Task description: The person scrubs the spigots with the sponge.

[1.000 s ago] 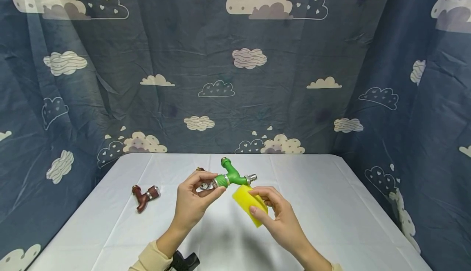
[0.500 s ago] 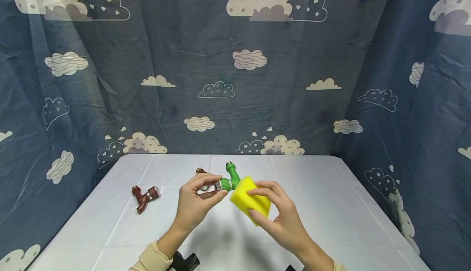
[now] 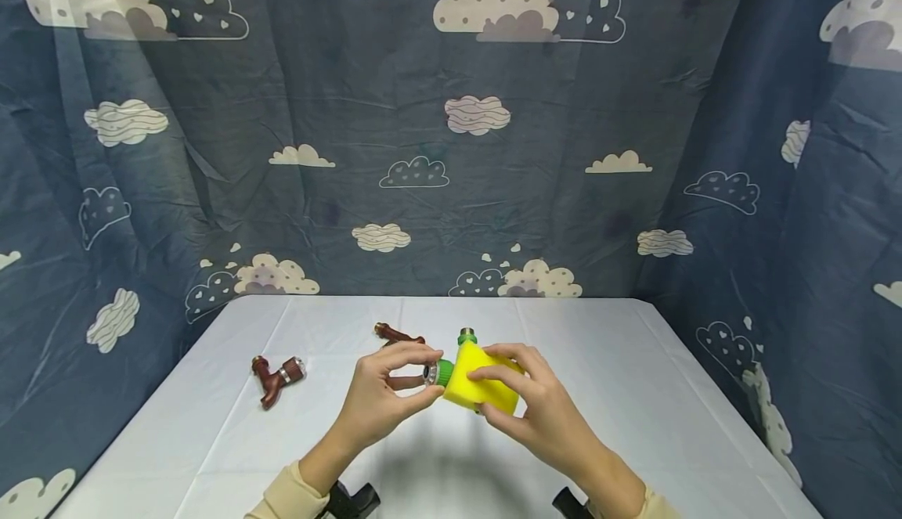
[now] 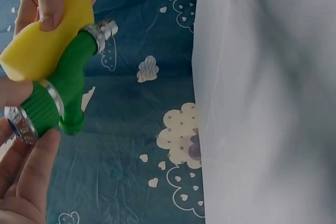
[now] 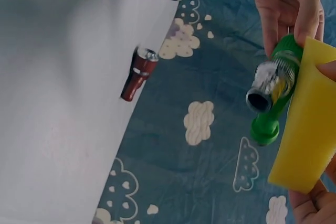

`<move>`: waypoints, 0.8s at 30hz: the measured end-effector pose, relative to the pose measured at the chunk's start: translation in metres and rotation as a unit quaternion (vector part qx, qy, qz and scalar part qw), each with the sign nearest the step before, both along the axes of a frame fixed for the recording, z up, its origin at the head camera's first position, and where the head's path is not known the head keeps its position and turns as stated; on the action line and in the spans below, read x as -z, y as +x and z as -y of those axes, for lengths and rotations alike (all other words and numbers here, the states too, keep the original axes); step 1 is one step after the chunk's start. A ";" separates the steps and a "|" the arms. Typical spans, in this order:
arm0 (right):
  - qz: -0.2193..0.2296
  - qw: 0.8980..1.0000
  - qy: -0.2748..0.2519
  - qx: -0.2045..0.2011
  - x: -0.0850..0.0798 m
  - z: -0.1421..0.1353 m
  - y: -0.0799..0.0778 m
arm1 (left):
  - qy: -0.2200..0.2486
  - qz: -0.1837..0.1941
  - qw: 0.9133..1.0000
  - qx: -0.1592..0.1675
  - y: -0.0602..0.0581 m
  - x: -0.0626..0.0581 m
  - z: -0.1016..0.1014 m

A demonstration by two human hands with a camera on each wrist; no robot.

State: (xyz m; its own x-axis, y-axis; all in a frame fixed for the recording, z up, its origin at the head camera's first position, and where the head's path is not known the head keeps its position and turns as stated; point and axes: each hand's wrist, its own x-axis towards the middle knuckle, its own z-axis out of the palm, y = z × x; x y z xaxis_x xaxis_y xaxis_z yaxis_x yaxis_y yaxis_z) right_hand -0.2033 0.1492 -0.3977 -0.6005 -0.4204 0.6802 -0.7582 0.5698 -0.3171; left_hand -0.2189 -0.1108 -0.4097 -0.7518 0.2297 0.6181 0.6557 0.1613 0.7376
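Note:
My left hand (image 3: 387,394) pinches the ribbed green knob end of a green tap (image 4: 73,69) between thumb and fingers, holding it above the table. A metal nozzle sticks out of the tap's far end in the left wrist view. My right hand (image 3: 539,409) grips a yellow sponge (image 3: 481,378) by its edges, thumb below and fingers on top. Its flat face lies along the tap's body and covers most of it in the head view. In the right wrist view, the sponge (image 5: 310,119) runs right beside the green tap (image 5: 265,129).
Two brown taps lie on the white-covered table (image 3: 268,456): one brown tap (image 3: 277,380) at the left, another brown tap (image 3: 396,335) behind my left hand. A dark curtain (image 3: 338,96) with a cloud print hangs around the table's back and sides.
The sponge has swung up from below the nozzle onto the tap's body, hiding much of it. My left hand and the tap have shifted right, uncovering more of the brown tap behind.

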 end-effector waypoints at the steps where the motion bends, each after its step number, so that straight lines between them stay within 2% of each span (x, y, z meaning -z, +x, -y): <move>1: -0.004 1.000 0.000 0.000 0.000 -0.001 -0.001 | -0.002 0.000 1.000 0.007 0.000 0.000 0.000; 6: -0.017 1.000 -0.002 0.002 0.000 -0.006 -0.007 | -0.013 -0.006 0.998 0.054 0.000 0.001 0.002; 10: -0.017 1.000 -0.012 0.011 -0.001 -0.011 -0.015 | -0.017 0.006 0.994 0.104 0.002 0.000 0.001; 13: 0.005 0.999 -0.033 0.008 -0.001 -0.016 -0.021 | -0.011 0.026 0.991 0.134 0.004 -0.001 0.001; 18: 0.081 0.993 -0.089 0.002 0.002 -0.021 -0.029 | 0.015 0.042 0.984 0.172 0.004 -0.003 0.003; 21: 0.153 0.979 -0.133 -0.012 0.004 -0.022 -0.033 | 0.040 0.044 0.979 0.195 0.003 -0.003 0.004; 23: 0.224 0.958 -0.176 -0.030 0.005 -0.020 -0.036 | 0.064 0.052 0.974 0.210 0.001 -0.002 0.005; 24: 0.263 0.943 -0.200 -0.040 0.005 -0.019 -0.036 | 0.079 0.056 0.972 0.216 0.001 -0.002 0.004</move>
State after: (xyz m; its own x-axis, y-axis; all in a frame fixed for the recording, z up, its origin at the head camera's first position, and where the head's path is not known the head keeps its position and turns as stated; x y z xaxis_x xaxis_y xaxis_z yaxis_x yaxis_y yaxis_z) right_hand -0.2398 0.1680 -0.4028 -0.8761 -0.2519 0.4112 -0.4718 0.2715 -0.8389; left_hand -0.2181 -0.1151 -0.4075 -0.6715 0.4467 0.5912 0.5511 -0.2323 0.8014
